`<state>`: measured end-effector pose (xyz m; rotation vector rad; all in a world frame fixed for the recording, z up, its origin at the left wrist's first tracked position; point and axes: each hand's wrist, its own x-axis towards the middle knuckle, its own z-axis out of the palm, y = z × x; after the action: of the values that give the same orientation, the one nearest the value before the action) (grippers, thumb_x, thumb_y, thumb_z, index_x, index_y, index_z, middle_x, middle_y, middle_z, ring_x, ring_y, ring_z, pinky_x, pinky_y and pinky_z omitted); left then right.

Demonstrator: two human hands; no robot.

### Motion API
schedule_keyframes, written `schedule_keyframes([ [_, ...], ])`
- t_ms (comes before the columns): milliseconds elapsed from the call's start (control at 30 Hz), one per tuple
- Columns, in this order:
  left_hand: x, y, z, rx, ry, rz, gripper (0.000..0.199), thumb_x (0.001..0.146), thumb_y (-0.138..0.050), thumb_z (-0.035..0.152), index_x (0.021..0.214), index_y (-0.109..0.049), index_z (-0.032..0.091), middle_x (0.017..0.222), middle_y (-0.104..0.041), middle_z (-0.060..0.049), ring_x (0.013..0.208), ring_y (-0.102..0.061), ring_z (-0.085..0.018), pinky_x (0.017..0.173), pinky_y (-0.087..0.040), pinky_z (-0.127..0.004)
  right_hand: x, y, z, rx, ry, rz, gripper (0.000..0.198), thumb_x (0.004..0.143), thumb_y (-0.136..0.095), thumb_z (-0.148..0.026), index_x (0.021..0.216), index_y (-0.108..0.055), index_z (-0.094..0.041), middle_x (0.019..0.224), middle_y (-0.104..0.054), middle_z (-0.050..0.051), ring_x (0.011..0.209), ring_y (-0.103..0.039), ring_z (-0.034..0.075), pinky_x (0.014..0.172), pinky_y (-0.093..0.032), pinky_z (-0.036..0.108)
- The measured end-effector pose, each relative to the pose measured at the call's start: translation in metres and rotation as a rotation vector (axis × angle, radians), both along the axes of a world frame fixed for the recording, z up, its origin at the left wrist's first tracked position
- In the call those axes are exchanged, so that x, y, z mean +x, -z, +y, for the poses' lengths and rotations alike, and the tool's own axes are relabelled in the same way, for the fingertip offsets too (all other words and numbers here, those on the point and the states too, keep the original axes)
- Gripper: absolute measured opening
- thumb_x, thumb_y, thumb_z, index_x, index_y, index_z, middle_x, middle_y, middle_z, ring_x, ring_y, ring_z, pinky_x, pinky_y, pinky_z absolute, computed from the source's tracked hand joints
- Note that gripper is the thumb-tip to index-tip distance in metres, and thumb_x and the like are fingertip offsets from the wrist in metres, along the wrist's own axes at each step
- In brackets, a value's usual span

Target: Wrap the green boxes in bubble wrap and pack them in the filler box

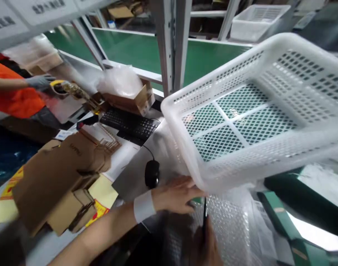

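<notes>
Left hand (176,194) lies flat, fingers spread, beneath the tilted white basket (257,111), apparently steadying its corner over bubble wrap (230,225); right hand (206,244) blurred, grip indeterminable.

Workbench (130,168) carries keyboard (128,123), mouse (152,173), cardboard boxes (58,177).

- White plastic mesh basket (257,122): empty, tilted, lifted off the surface, open side facing the camera.
- Bubble wrap (230,225): clear sheet lying flat beneath the basket's lower corner.
</notes>
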<state>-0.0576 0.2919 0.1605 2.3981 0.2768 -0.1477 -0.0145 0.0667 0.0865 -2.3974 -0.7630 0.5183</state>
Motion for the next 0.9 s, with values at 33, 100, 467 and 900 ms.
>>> schedule_keyframes([
  [33,0.012,0.002,0.006,-0.007,0.095,0.061,0.068,0.087,-0.079,0.030,0.150,-0.055,0.024,0.159,-0.052,-0.013,0.146,-0.051,-0.036,0.120,-0.046,-0.051,-0.003,0.000,0.008,-0.020,0.000,0.030,0.059,0.110,-0.029,-0.040,0.158,-0.038,-0.007,0.146,-0.061,0.023,0.103,-0.073,0.033,0.070,-0.055,0.041],
  [100,0.030,0.009,0.012,-0.027,0.229,0.157,0.075,0.087,-0.077,0.028,0.156,-0.048,0.021,0.162,-0.050,-0.014,0.149,-0.048,-0.036,0.122,-0.044,-0.049,-0.005,0.003,0.015,-0.077,-0.027,0.060,0.058,0.110,-0.024,-0.038,0.160,-0.033,-0.011,0.142,-0.064,0.021,0.078,-0.073,0.026,0.058,-0.046,0.039],
  [467,0.043,0.044,0.022,-0.040,0.323,0.127,0.066,0.080,-0.078,0.023,0.143,-0.059,0.025,0.151,-0.059,-0.007,0.140,-0.056,-0.031,0.117,-0.048,-0.037,-0.019,0.012,0.023,-0.200,-0.074,-0.030,0.055,0.107,-0.020,-0.020,0.162,-0.026,-0.016,0.124,-0.071,0.012,0.066,-0.072,0.019,0.055,-0.046,0.035],
  [900,0.035,0.056,0.015,0.118,0.252,0.072,0.061,0.081,-0.076,0.031,0.140,-0.062,0.030,0.166,-0.038,-0.010,0.146,-0.048,-0.034,0.121,-0.043,-0.048,-0.034,0.008,0.012,-0.268,-0.085,-0.010,0.057,0.105,-0.022,-0.012,0.162,-0.021,-0.015,0.111,-0.073,0.007,0.058,-0.068,0.017,0.053,-0.044,0.034],
])
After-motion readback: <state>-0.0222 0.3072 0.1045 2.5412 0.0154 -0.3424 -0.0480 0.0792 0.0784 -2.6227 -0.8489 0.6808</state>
